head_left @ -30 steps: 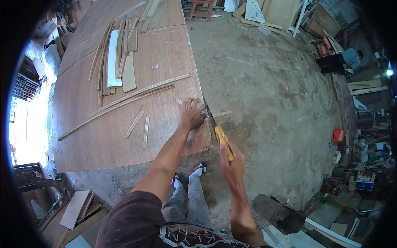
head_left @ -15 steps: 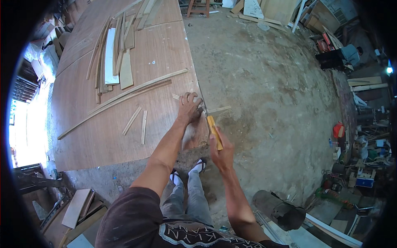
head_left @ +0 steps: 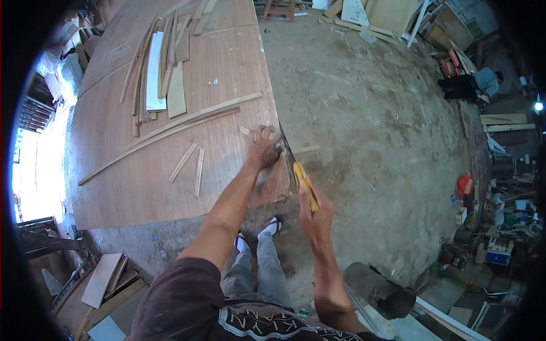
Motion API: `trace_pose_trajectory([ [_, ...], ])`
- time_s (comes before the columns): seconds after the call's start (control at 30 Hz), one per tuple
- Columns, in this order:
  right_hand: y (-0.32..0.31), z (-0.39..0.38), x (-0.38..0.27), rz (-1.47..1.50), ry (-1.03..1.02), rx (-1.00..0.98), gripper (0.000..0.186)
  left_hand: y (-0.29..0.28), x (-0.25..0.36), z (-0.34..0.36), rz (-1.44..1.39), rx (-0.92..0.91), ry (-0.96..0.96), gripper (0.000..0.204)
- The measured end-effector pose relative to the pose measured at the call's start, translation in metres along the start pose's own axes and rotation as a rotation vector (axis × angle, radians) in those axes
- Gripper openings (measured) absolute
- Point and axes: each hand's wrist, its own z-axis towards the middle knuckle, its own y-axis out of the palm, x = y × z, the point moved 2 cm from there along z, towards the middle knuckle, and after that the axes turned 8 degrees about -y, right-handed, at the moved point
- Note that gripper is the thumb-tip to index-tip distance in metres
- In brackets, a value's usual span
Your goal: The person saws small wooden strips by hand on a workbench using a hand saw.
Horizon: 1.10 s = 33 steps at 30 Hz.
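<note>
My right hand (head_left: 317, 216) is wrapped round the yellow handle (head_left: 306, 184) of a handsaw, its dark blade (head_left: 288, 146) running up along the right edge of the table. On the tabletop near that edge, my left hand (head_left: 264, 149) presses down with bent fingers on a thin wooden strip (head_left: 307, 149). One end of the strip juts out past the edge, beyond the blade; a short bit shows left of the fingers. Its middle is hidden beneath my hand. Two short cut strips (head_left: 199, 172) lie on the table to the left.
Long thin strips (head_left: 170, 129) lie across the wood-grain tabletop (head_left: 131, 199). Farther back is a pile of slats with a white board (head_left: 154, 74). Board offcuts (head_left: 102, 278) lean at lower left, a dark cylinder (head_left: 381, 290) lies at lower right, and a person (head_left: 483, 82) sits far right.
My right hand has drawn the saw back toward me and slightly to the right. The left hand stays on the strip. The whole view has shifted slightly.
</note>
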Motion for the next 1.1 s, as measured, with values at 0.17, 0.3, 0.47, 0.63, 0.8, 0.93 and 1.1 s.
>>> trace_pose_trajectory([
  [0.17, -0.013, 0.002, -0.003, 0.024, 0.058, -0.038, 0.038, -0.002, -0.005, 0.004, 0.020, 0.097, -0.019, 0.034],
  [0.3, -0.010, -0.007, -0.009, 0.012, -0.023, -0.034, 0.041, -0.002, -0.009, 0.008, 0.022, 0.087, -0.016, 0.035],
  [0.47, 0.004, -0.002, 0.001, 0.012, 0.061, -0.078, 0.040, 0.001, -0.003, 0.008, 0.036, 0.088, -0.012, 0.034],
  [0.63, 0.004, 0.013, -0.002, -0.015, -0.002, -0.043, 0.042, -0.004, -0.002, 0.008, 0.019, 0.096, -0.002, 0.032],
  [0.8, 0.000, 0.009, -0.013, 0.067, -0.017, -0.041, 0.040, -0.005, -0.013, 0.003, -0.048, 0.087, -0.015, 0.032],
  [0.93, 0.009, 0.029, -0.003, 0.023, -0.031, -0.039, 0.038, -0.005, 0.000, 0.002, -0.016, 0.077, 0.003, 0.035],
  [1.1, 0.004, 0.021, -0.015, 0.069, -0.063, -0.031, 0.038, -0.011, -0.012, 0.002, -0.036, 0.045, -0.039, 0.037],
])
